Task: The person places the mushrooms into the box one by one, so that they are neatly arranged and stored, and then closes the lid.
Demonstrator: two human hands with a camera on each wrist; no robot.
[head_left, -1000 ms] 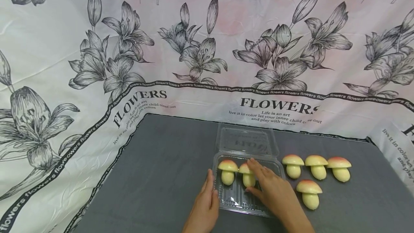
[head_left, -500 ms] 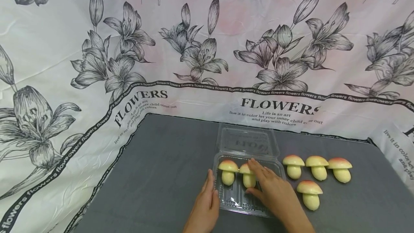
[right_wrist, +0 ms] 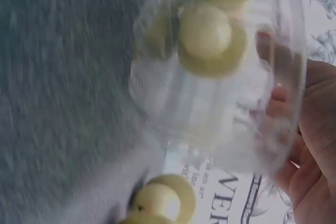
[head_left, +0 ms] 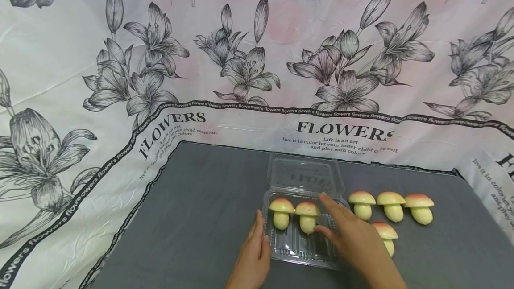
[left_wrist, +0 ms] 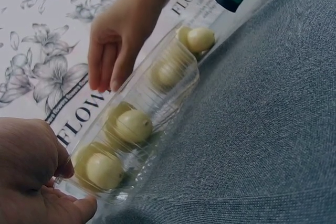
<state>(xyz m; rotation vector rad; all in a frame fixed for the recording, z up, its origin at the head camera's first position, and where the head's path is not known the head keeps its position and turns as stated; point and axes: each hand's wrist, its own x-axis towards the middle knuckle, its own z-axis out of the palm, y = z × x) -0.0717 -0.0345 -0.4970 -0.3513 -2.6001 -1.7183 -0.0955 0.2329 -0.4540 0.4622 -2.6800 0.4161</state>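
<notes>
In the head view a clear plastic clamshell box lies with its lid raised back. Two toy mushrooms with red-yellow caps stand side by side in its far part: the left mushroom and the right mushroom. My left hand is at the box's left side; in the left wrist view its thumb and fingers pinch the box edge. Just right of the right mushroom, my right hand hovers over the box, thumb and fingers spread, holding nothing. The right wrist view is blurred.
Three mushrooms stand in a row right of the box, the middle mushroom among them. A nearer mushroom is partly hidden by my right hand. Flower-printed cloth borders the grey tabletop at the back and left.
My right hand has let go of the right mushroom and moved a little to the right, uncovering its cap. The left hand has stayed at the box.
</notes>
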